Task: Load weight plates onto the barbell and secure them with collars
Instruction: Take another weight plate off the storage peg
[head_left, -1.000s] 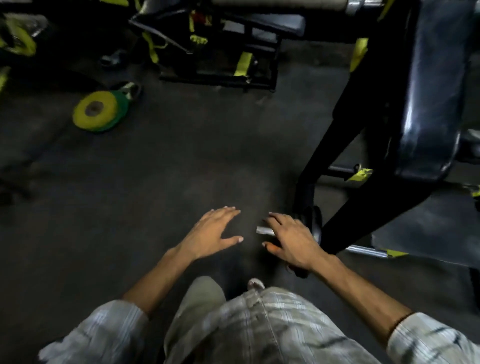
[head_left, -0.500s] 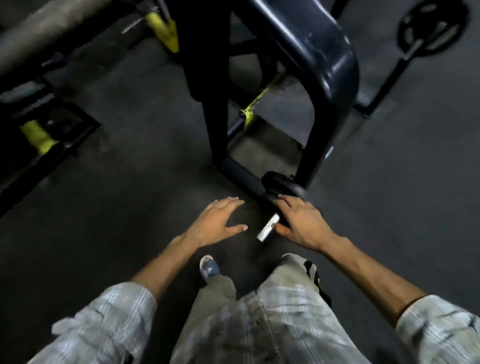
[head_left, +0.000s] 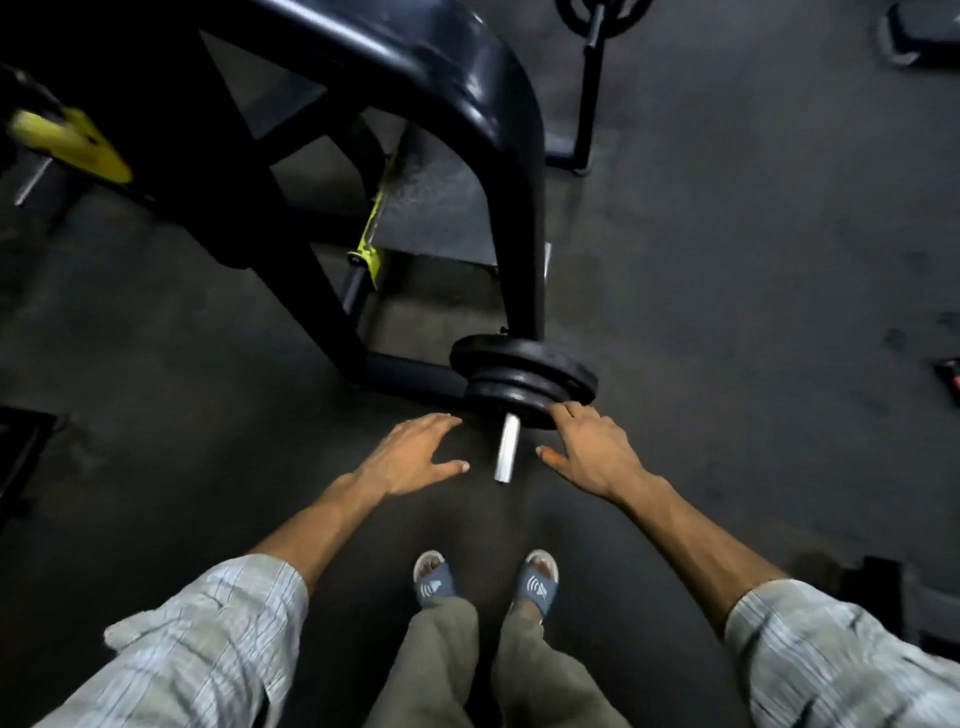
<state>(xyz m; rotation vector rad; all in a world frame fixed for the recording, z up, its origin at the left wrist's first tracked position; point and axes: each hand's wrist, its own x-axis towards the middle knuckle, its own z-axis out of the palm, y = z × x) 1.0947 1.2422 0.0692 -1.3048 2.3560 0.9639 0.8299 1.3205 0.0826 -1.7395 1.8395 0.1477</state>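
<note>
Black weight plates (head_left: 522, 376) sit stacked on a bar whose bare silver end (head_left: 507, 448) points toward me, low over the dark floor. My right hand (head_left: 592, 449) reaches to the right side of the nearest plate, its fingertips touching the rim, fingers fairly straight. My left hand (head_left: 410, 454) hovers spread just left of the bar end, touching nothing that I can see. No collar is visible on the bar.
A black machine frame (head_left: 498, 130) arches over the plates, with yellow parts (head_left: 78, 145) at the left. Another plate on a black stand (head_left: 592, 31) sits far back right. My sandalled feet (head_left: 485, 577) stand just behind the bar end.
The view has swung and steadied, so the plates now show in full. My right hand has moved off the bar end to the plate's right rim. My left hand stays spread beside the bar.
</note>
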